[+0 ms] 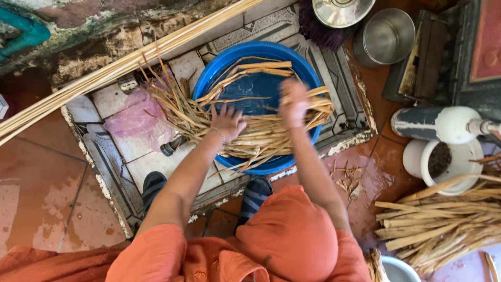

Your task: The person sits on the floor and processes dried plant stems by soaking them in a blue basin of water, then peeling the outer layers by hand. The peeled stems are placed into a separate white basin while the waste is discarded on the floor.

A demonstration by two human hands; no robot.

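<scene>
Head view shows the left hand point(227, 122) spread flat, fingers apart, pressing on a bundle of cane strips point(261, 137) that lies across the near rim of a blue basin point(308, 73). The right hand point(293, 103) is blurred above the same bundle; whether it grips any strips cannot be told. The strips overhang the basin's left edge and fan out onto the tiled slab point(151, 167) beside a pink plastic bag point(133, 119). The slab's broken edge runs close around the basin. Two sandalled feet point(254, 196) sit at the near edge. Long poles point(104, 73) lie along the far left. To the right, wet floor lies open before a pile of split cane point(443, 224) and a white pot point(443, 162).
</scene>
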